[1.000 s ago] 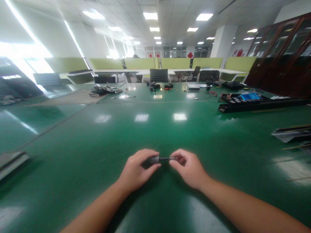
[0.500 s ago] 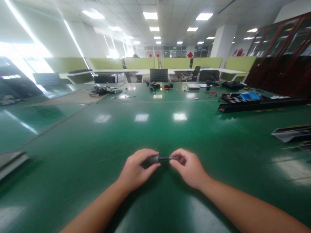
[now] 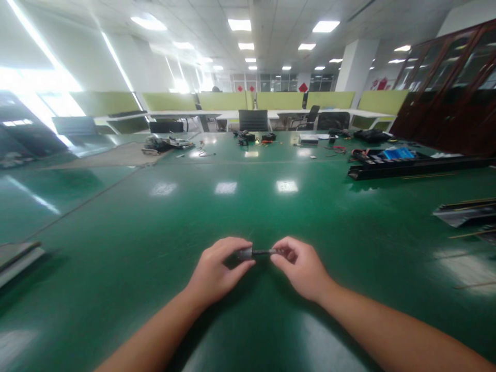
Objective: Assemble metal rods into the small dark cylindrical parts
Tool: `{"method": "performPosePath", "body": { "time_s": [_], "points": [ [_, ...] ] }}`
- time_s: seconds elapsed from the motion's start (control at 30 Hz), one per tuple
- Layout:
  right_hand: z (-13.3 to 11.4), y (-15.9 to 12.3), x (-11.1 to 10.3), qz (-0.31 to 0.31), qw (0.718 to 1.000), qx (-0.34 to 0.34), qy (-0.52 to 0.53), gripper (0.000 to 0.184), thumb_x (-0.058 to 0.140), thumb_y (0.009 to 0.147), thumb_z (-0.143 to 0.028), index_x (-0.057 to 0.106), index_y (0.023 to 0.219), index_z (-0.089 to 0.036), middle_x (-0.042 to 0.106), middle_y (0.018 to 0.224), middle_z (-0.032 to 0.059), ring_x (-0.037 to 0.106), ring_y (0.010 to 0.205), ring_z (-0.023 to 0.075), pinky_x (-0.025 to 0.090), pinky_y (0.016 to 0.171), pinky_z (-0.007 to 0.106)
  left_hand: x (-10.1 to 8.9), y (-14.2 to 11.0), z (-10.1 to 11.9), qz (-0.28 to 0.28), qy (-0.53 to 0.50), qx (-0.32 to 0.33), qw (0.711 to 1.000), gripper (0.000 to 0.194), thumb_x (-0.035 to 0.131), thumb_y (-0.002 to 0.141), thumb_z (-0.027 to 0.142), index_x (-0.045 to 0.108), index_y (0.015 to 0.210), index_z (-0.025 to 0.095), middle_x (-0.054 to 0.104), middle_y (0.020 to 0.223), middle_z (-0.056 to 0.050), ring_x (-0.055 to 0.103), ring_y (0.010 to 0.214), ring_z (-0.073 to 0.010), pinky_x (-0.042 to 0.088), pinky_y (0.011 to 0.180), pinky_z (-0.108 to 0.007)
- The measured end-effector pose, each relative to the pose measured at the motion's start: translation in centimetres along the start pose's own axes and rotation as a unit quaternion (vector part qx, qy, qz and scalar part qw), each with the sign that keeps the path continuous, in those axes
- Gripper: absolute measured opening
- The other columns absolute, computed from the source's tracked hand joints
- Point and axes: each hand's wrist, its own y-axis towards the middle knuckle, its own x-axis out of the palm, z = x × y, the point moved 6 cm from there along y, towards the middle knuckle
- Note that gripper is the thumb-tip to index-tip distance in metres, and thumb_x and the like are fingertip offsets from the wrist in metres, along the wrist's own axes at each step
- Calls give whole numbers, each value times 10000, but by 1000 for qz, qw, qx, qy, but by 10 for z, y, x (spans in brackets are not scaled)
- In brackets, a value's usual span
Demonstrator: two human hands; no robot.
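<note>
Black rod [image 3: 262, 252] against grey cylinder [image 3: 245, 253]

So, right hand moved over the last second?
No: the right hand shows no visible shift either way against the long black channel.

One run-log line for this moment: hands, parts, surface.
left hand: holds grey cylinder | right hand: pinches rod at one end | rod: spans gap between hands | table: green, below both

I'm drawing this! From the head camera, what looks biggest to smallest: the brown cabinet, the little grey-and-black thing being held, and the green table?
1. Green table
2. Brown cabinet
3. Little grey-and-black thing, partly hidden
</note>
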Motion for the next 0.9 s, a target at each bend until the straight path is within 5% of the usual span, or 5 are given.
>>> {"method": "performPosePath", "body": {
  "time_s": [0.7,0.9],
  "points": [
    [0,-1,1,0,1000,1,3,120,650,828,-240,709,912,-179,678,759,7,573,646,144,442,610,252,-3,-1,-3,3,-3,-1,1000,253,735,828,275,689,1073,232,731,1032,-37,687,954,-182,549,904,-317],
    [3,0,-1,11,998,8,59,143,681,822,-292,700,893,-169,662,747,10,567,648,146,438,627,264,-4,-2,-6,-1,-17,-53,998,270,748,809,334,706,1053,227,734,1014,-38,681,923,-191,531,869,-310]
  ]
}}
